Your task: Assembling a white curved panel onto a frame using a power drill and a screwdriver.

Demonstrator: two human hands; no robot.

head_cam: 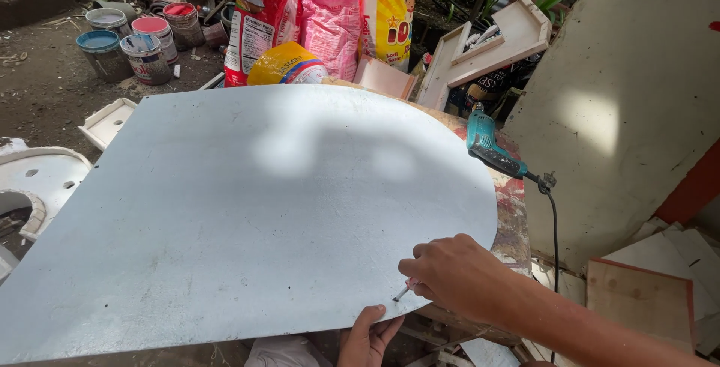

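A pale blue panel (225, 217), a teal drill (491, 145), and red, pink and yellow sacks (330, 14).

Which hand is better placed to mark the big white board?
Probably the right hand: it already holds a pencil with its tip on the board. The left hand only grips the board's near edge.

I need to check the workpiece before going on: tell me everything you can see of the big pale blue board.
The large pale blue-grey flat board looks like painted sheet wood, matt and faintly speckled. Its far right corner is broadly rounded; its left end runs out of view. It lies flat on a paint-stained workbench, dappled with sunlight. The right hand presses a small pointed tool onto its near edge, and the left hand grips that edge from below.
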